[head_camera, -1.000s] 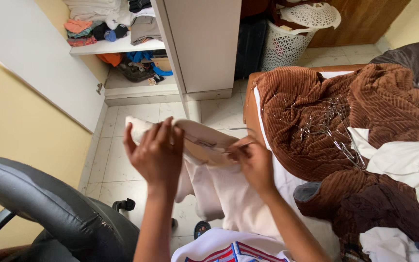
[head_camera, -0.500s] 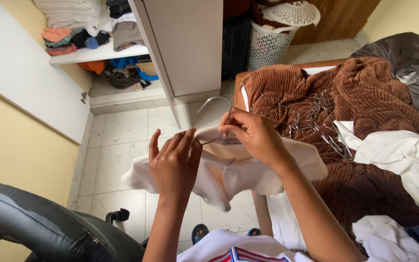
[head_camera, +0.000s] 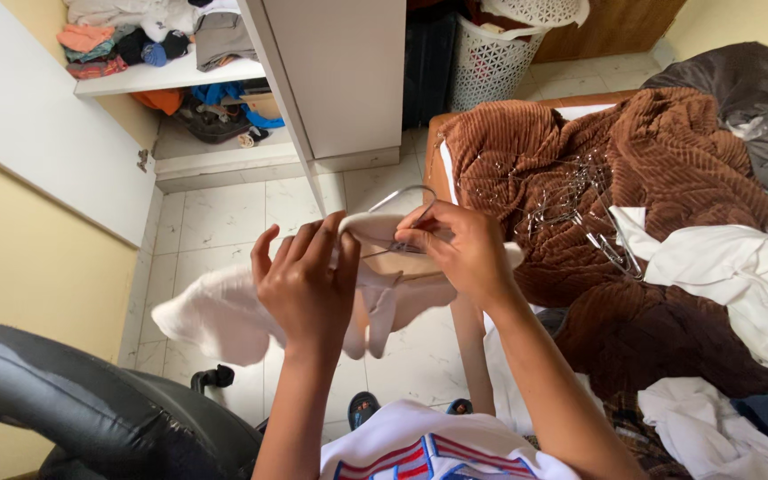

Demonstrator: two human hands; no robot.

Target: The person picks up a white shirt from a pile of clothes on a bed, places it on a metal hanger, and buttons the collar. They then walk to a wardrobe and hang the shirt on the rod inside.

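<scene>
Our left hand [head_camera: 300,289] grips the pale garment [head_camera: 224,311] at its neckline | our right hand [head_camera: 455,244] pinches the wire hanger [head_camera: 399,197] inside that opening | garment held above the tiled floor [head_camera: 224,218], seemingly only partly hung, sides drooping | spare hangers [head_camera: 580,209] lie on the brown blanket [head_camera: 668,151].

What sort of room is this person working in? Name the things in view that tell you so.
Most likely a bedroom: a bed under a brown blanket, an open wardrobe with clothes on its shelves, and a laundry basket.
</scene>
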